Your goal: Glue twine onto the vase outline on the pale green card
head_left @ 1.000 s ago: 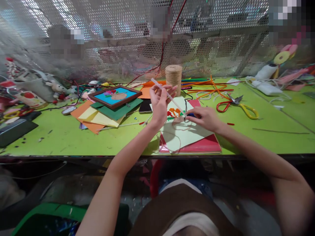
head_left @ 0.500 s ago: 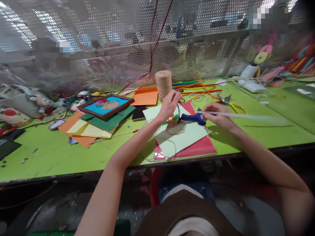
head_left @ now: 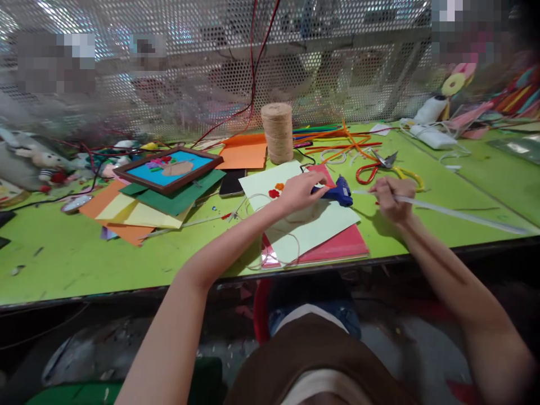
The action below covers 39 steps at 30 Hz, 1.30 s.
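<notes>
A blue glue gun lies over a pale green sheet and a red folder. My left hand is closed round the gun's handle end. My right hand pinches a long translucent stick, whose near tip points at the gun; the rest trails to the right. Small red and orange flowers lie on the sheet left of my left hand. Thin twine loops over the sheet's lower part.
A twine spool stands behind the sheet. A framed picture rests on coloured papers at the left. Scissors and pliers lie behind my right hand, beside orange pipe cleaners. A mesh panel closes the back.
My left hand has come down from near the spool onto the glue gun. My right hand has moved right, away from the gun, with the stick. The view has shifted slightly.
</notes>
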Tool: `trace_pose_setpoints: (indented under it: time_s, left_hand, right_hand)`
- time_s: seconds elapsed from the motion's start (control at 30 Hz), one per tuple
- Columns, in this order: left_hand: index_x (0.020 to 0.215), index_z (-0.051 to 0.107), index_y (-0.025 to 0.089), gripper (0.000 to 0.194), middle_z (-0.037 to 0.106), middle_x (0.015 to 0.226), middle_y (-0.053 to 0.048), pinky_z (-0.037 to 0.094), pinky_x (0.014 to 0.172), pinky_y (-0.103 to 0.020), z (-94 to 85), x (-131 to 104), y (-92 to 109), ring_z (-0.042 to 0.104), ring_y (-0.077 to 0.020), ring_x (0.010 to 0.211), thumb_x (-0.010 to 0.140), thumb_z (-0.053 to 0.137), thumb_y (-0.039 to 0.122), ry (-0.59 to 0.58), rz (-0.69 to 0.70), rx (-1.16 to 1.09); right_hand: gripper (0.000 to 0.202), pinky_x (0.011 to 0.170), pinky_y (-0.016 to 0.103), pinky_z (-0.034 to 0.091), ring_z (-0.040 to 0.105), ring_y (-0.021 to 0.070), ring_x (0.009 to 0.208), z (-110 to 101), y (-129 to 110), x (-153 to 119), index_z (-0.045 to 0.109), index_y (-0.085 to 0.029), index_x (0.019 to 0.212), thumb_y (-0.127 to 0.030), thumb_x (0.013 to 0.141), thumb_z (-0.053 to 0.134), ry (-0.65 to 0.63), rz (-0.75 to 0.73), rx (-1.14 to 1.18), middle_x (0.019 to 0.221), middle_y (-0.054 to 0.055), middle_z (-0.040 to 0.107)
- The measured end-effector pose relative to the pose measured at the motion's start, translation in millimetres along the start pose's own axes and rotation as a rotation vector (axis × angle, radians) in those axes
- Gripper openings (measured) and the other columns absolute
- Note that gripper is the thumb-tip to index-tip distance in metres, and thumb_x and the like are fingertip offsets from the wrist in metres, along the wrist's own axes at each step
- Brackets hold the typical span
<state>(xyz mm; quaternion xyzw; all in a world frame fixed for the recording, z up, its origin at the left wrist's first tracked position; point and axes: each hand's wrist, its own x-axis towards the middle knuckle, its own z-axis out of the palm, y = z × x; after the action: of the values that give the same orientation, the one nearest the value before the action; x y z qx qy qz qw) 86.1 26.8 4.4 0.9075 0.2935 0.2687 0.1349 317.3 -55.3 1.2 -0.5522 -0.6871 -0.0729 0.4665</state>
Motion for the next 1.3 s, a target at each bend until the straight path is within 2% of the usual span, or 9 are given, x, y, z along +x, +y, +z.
trace_pose_setpoints:
  time_s: [0.1,0.23,0.33,0.47,0.63,0.77,0.93,1.07,1.3]
  left_hand:
    - [0.11,0.064,0.019,0.031,0.069,0.11,-0.009,0.044,0.079,-0.03,5.0,-3,0,0.062,-0.0235,0.1,0.09,0.06,0.043,-0.072,0.004,0.148]
    - [0.108,0.063,0.015,0.031,0.067,0.107,-0.013,0.042,0.074,-0.03,13.5,-6,-2,0.062,-0.0243,0.096,0.095,0.054,0.042,-0.134,-0.01,0.236]
    - [0.102,0.062,0.015,0.032,0.068,0.098,-0.012,0.04,0.071,-0.03,19.4,-6,-7,0.062,-0.0224,0.086,0.098,0.046,0.042,-0.08,-0.075,0.109]
    - [0.091,0.061,0.017,0.031,0.066,0.081,-0.006,0.037,0.066,-0.027,23.3,-6,-13,0.058,-0.0183,0.073,0.097,0.047,0.044,0.035,-0.148,-0.076]
    - [0.085,0.059,0.018,0.03,0.063,0.072,-0.002,0.035,0.063,-0.026,22.7,-8,-12,0.056,-0.0166,0.068,0.096,0.047,0.043,0.062,-0.232,-0.167]
    - [0.089,0.06,0.018,0.029,0.066,0.077,-0.003,0.037,0.066,-0.027,22.9,-9,-12,0.059,-0.0178,0.072,0.096,0.048,0.042,0.043,-0.208,-0.11]
    - [0.092,0.06,0.018,0.029,0.068,0.08,-0.004,0.04,0.067,-0.028,23.9,-9,-14,0.06,-0.0185,0.073,0.097,0.046,0.043,0.03,-0.192,-0.07]
    - [0.097,0.059,0.017,0.03,0.069,0.085,-0.006,0.042,0.069,-0.029,25.5,-10,-15,0.061,-0.0195,0.076,0.097,0.045,0.043,0.036,-0.155,-0.036]
    - [0.099,0.059,0.018,0.027,0.068,0.086,-0.006,0.043,0.07,-0.029,28.1,-11,-16,0.061,-0.0192,0.078,0.097,0.047,0.042,0.066,-0.137,-0.044]
  right_hand:
    - [0.053,0.047,0.034,0.035,0.046,0.0159,0.04,2,0,-3,0.058,-0.024,0.054,-0.055,0.091,0.036,0.005,-0.051,0.016,0.04,0.003,0.047]
    - [0.029,0.056,0.035,0.043,0.053,0.0175,0.052,8,2,-3,0.065,-0.025,0.072,-0.05,0.084,0.057,0.014,-0.057,0.001,0.058,0.003,0.062]
    - [0.018,0.065,0.038,0.048,0.056,0.0194,0.062,9,3,-2,0.066,-0.028,0.081,-0.045,0.08,0.063,0.021,-0.057,0.022,0.074,0.004,0.068]
    - [0.011,0.058,0.036,0.046,0.052,0.0175,0.056,7,3,-3,0.063,-0.027,0.073,-0.035,0.079,0.062,0.095,-0.118,0.068,0.068,0.004,0.067]
    - [0.014,0.044,0.026,0.04,0.046,0.01,0.043,11,5,-1,0.055,-0.023,0.063,-0.027,0.07,0.067,0.192,-0.293,0.058,0.053,-0.003,0.059]
    - [0.014,0.043,0.022,0.04,0.049,0.0078,0.044,16,8,0,0.057,-0.022,0.066,-0.017,0.069,0.069,0.221,-0.446,0.135,0.057,-0.003,0.062]
    - [0.017,0.043,0.025,0.039,0.049,0.0095,0.044,17,9,-1,0.055,-0.024,0.064,-0.02,0.073,0.068,0.136,-0.411,0.082,0.055,-0.004,0.06]
    - [0.022,0.043,0.027,0.038,0.047,0.0104,0.043,17,8,-2,0.052,-0.025,0.061,-0.024,0.075,0.069,0.125,-0.377,0.075,0.052,-0.004,0.057]
    - [0.02,0.046,0.026,0.038,0.049,0.0105,0.048,16,9,-3,0.052,-0.023,0.062,-0.019,0.072,0.068,0.084,-0.424,0.061,0.054,-0.002,0.058]
